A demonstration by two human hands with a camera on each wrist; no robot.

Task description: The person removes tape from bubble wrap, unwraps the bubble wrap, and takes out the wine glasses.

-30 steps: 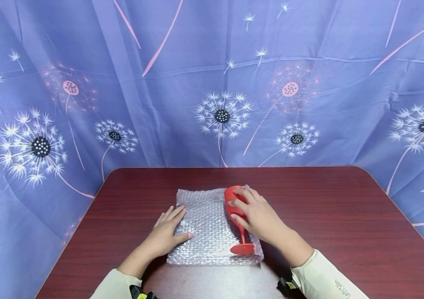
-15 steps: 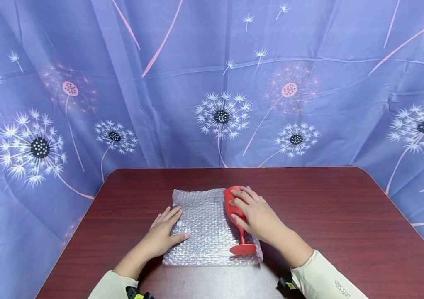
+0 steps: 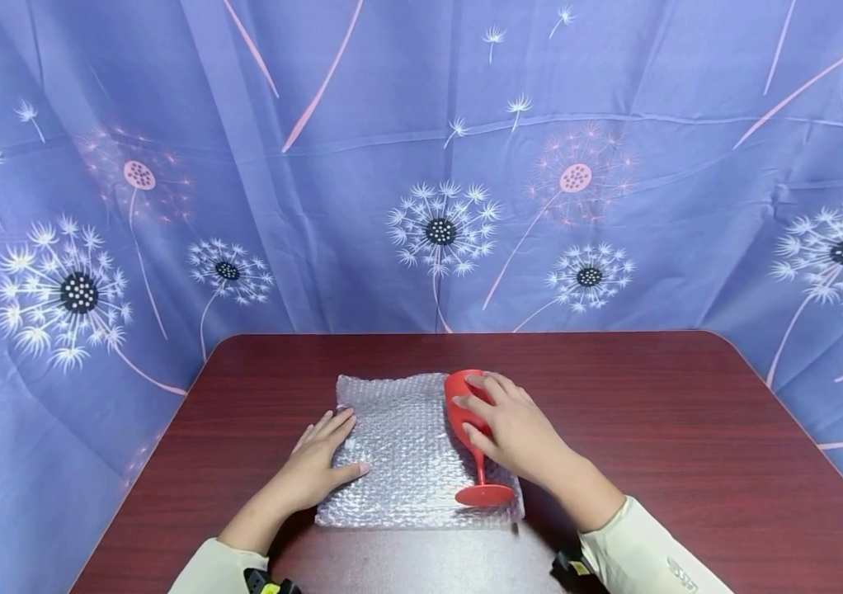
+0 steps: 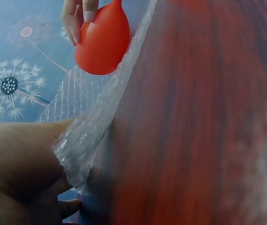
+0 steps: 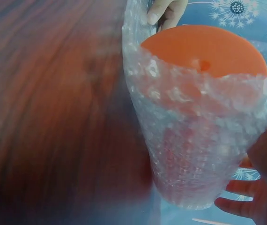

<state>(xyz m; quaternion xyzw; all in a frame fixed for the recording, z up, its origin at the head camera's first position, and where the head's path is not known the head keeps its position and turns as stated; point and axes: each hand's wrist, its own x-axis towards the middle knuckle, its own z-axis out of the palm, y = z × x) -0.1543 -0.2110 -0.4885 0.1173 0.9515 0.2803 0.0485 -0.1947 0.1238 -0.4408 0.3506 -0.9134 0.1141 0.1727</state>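
Note:
A red plastic goblet (image 3: 459, 394) lies on its side along the right part of a bubble wrap sheet (image 3: 402, 450), its foot toward me. My right hand (image 3: 524, 433) holds the goblet's bowl from the right, fingers over it. The left hand (image 3: 312, 470) rests with spread, straight fingers on the sheet's left edge. In the right wrist view, bubble wrap (image 5: 189, 159) rises around the lower side of the goblet (image 5: 208, 47), whose foot faces the camera. From the left wrist, the goblet's bowl (image 4: 103, 44) shows above the sheet.
The dark red wooden table (image 3: 689, 437) extends on both sides of the sheet. Behind it hangs a blue curtain (image 3: 362, 214) with dandelion prints. Dark devices with yellow marks sit at both wrists, including the left wrist device (image 3: 269, 582).
My left hand has slid a little to the left, and the sheet's left edge has moved left with it. The right hand and the goblet have hardly moved.

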